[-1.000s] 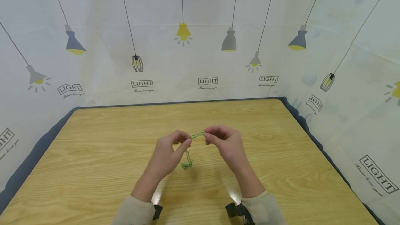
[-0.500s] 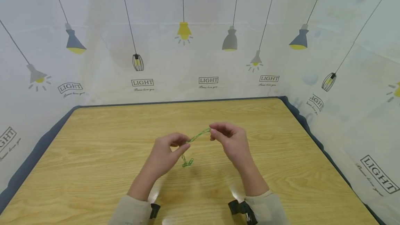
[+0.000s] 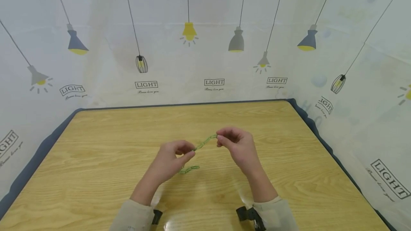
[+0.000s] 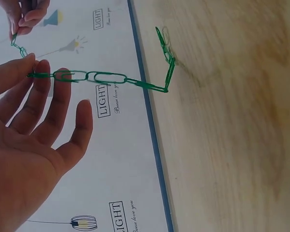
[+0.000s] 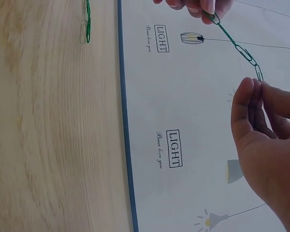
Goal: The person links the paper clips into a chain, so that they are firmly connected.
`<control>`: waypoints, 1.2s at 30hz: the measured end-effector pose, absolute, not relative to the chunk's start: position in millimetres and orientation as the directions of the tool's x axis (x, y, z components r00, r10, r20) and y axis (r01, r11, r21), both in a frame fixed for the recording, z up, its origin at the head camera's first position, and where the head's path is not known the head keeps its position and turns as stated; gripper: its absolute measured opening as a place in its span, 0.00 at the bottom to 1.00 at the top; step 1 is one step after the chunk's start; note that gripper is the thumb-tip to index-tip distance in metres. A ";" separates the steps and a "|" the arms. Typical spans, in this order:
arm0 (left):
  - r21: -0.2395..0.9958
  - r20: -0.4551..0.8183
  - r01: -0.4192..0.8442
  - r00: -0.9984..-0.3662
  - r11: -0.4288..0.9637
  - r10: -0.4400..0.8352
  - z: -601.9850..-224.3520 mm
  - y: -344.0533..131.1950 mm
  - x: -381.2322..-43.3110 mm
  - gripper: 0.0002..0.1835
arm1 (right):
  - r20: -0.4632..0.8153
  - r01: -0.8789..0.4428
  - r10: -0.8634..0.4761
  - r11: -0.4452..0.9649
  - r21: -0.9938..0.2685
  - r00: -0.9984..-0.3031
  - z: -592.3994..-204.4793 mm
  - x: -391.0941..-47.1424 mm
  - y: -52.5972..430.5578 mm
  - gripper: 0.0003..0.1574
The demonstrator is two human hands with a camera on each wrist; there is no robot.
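A chain of linked green paper clips (image 3: 204, 142) runs between the two hands above the table. My left hand (image 3: 174, 158) pinches it between thumb and fingertips partway along. My right hand (image 3: 237, 145) pinches one end. In the right wrist view several clips (image 5: 245, 54) sag slightly between the hands. From the left hand the rest of the chain (image 4: 106, 77) hangs down, and its lower clips lie bent on the tabletop, as the left wrist view shows. In the head view the left hand hides part of the hanging stretch.
The wood-grain table (image 3: 289, 174) has a dark blue border along its back and sides. Behind it stands a pale wall sheet (image 3: 173, 56) printed with hanging lamps and "LIGHT" lettering. Black straps (image 3: 248, 215) with wrist cameras sit at the beige sleeves (image 3: 133, 216).
The right hand has moved right, away from the left, so more chain shows between them. The left hand has lowered slightly, and the lower clips have spread out on the table.
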State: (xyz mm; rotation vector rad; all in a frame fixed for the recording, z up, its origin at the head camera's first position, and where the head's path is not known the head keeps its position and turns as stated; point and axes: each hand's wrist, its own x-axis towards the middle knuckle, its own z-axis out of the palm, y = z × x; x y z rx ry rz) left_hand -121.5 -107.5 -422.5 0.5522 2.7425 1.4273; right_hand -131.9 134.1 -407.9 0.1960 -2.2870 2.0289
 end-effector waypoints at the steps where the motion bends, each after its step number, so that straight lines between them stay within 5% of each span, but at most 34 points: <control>1: 0.795 0.150 0.309 -0.934 0.522 0.324 -423.7 -107.6 -121.9 0.06 | 0.137 -0.142 -0.050 0.119 -0.983 -0.989 -408.4 -131.7 134.4 0.07; 11: 0.800 0.089 0.338 -0.884 0.497 0.458 -431.8 -106.0 -125.5 0.06 | 0.110 -0.127 -0.141 0.118 -0.985 -0.984 -411.1 -124.6 143.1 0.08; 24: 0.744 -0.041 0.209 -0.934 0.635 0.355 -445.2 -103.1 -140.1 0.04 | 0.107 -0.126 -0.179 0.097 -0.987 -0.978 -418.9 -124.1 151.3 0.10; 36: 0.614 -0.172 0.216 -0.902 0.759 0.395 -456.8 -96.6 -155.4 0.07 | 0.092 -0.112 -0.188 0.098 -0.989 -0.978 -423.4 -125.0 155.6 0.09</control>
